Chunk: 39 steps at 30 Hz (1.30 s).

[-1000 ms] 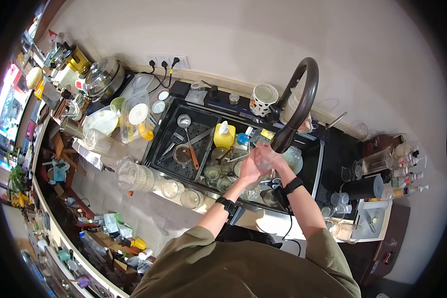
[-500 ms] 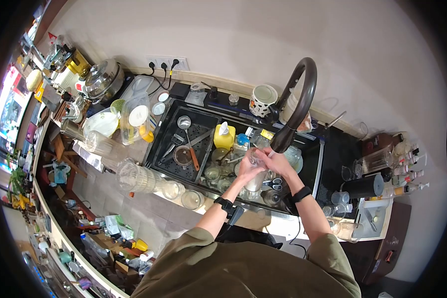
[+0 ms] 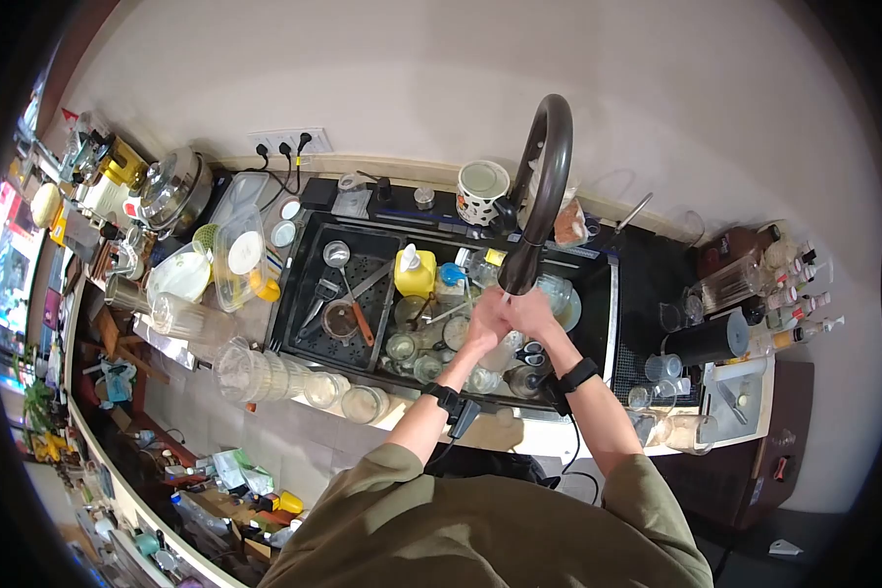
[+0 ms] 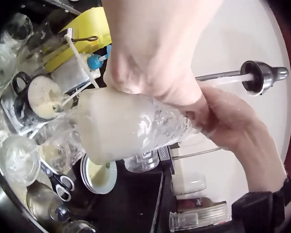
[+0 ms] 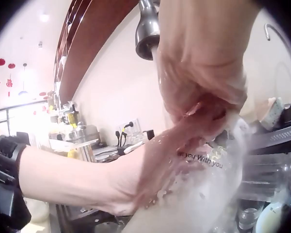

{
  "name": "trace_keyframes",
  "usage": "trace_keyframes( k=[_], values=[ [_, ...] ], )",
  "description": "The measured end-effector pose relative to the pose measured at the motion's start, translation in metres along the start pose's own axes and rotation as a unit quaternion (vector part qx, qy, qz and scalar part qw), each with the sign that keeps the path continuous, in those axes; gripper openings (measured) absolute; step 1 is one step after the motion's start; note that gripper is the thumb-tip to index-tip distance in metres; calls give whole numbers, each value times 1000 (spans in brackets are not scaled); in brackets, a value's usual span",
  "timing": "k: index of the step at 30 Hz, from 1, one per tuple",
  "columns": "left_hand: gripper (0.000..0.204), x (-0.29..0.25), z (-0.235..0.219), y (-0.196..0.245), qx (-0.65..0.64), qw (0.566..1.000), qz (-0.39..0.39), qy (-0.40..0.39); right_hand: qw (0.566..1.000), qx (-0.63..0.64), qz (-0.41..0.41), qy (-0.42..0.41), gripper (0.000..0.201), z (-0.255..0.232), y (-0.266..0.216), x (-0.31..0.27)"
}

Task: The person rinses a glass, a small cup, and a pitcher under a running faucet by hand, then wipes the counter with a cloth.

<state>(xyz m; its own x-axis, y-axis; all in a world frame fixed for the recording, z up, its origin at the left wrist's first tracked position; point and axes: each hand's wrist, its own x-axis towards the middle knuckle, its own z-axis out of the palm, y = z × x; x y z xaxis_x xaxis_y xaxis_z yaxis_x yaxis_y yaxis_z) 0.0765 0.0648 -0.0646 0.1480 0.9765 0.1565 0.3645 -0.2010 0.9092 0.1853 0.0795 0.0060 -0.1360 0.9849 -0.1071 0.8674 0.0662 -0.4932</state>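
Both hands are together under the tap above the sink. The left hand (image 3: pixel 487 327) grips a wet clear glass (image 4: pixel 118 126) round its side; it has dark printed lettering and a frosty look. At the glass's upper end, the right hand (image 5: pixel 201 73) holds on with curled fingers, its fingertips hidden behind the left hand and the glass. A stream of water (image 4: pixel 225 80) runs from the dark tap head (image 4: pixel 256 77) onto the hands. Below are scissors (image 4: pixel 63 187), a dark mug (image 4: pixel 41 97) and stacked bowls (image 4: pixel 98 175).
A yellow pump bottle (image 3: pixel 416 274) stands in the sink, left of the hands. Beside it a drain tray (image 3: pixel 314 284) holds a ladle and a strainer. Glass jars (image 3: pixel 365 402) line the front edge. A patterned mug (image 3: pixel 482 193) stands behind, near the tap (image 3: pixel 551 147).
The hands have moved in right beneath the tap head, and the glass, seen between them half a second ago, is now mostly covered in the head view. That view has also shifted.
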Motion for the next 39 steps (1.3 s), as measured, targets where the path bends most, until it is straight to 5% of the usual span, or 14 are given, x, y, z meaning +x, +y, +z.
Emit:
trace_keyframes(
  k=[4, 8, 10, 11, 12, 14, 20, 26, 28, 29, 30, 33, 36, 39],
  values=[
    [42, 3, -27, 28, -141, 975, -128, -117, 993, 99, 67, 14, 24, -19, 8, -2],
    [39, 4, 8, -31, -180, 972, -55, -144, 972, 220, 82, 16, 25, -38, 11, -12],
    [38, 16, 19, -43, -337, 913, -191, -124, 965, 247, 80, 32, 23, -46, 14, -18],
    [38, 19, 22, -47, -410, 868, -258, -113, 967, 241, 77, 34, 23, -50, 13, -20],
    [42, 18, 19, -39, -351, 892, -258, -117, 969, 234, 76, 36, 24, -54, 12, -22],
    [46, 22, 44, -66, -378, 864, -293, -155, 976, 202, 68, 43, 26, -59, 14, -28],
    [48, 16, 27, -9, -527, 771, -341, -104, 995, 78, 42, 35, 31, -48, 1, -35],
    [51, 5, -2, -7, -322, 915, -226, -87, 996, 60, 55, 39, 27, -20, -7, -21],
    [52, -8, -10, -9, -122, 988, -84, -41, 994, 81, 58, 48, 25, -7, -3, -11],
    [52, -12, -15, -11, -18, 1000, -10, -17, 992, 107, 61, 38, 25, -3, 1, -5],
    [51, -16, -30, 13, -57, 994, -88, -40, 989, 132, 64, 30, 26, -4, -2, -1],
    [47, -19, -36, -3, -18, 989, -130, -71, 961, 237, 120, 70, 28, -3, -15, 2],
    [53, -21, -33, -1, 35, 999, -19, 24, 954, 256, 129, 86, 34, 1, -15, 4],
    [70, -19, -38, 23, 24, 999, 22, 24, 960, 243, 137, 30, 31, 2, -18, 3]
  ],
)
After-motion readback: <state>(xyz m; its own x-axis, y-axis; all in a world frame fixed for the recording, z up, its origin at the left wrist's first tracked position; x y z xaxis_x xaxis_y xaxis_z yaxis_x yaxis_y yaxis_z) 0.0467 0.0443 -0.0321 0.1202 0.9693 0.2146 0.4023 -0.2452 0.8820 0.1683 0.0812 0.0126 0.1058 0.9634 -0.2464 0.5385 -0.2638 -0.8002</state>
